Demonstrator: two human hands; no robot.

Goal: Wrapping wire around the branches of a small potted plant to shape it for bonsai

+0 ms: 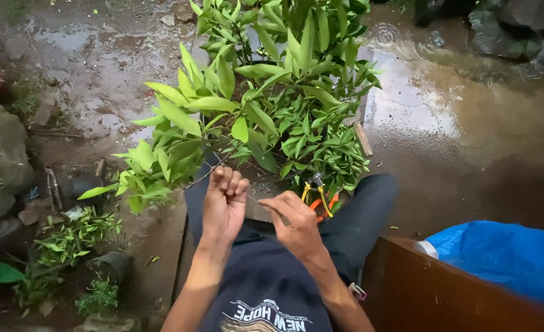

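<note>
Wet muddy ground (468, 141) all around, with puddles. Left hand (224, 200) closed in a fist on thin twig (201, 178) of leafy green plant (266, 104), just above the knuckles. Right hand (295, 222) pinching something thin, too small to tell. Orange-handled pliers (318, 198) lying just beside right hand, near dark trousers (364, 215).

A single head-worn camera looks steeply down from the seated person's own eye level, close over the lap and forearms. The left hand (224, 203) and right hand (295, 222) sit low in the centre, very near the lens. The view faces forward across the leafy potted plant (266, 104) to wet ground (468, 141) beyond.
</note>
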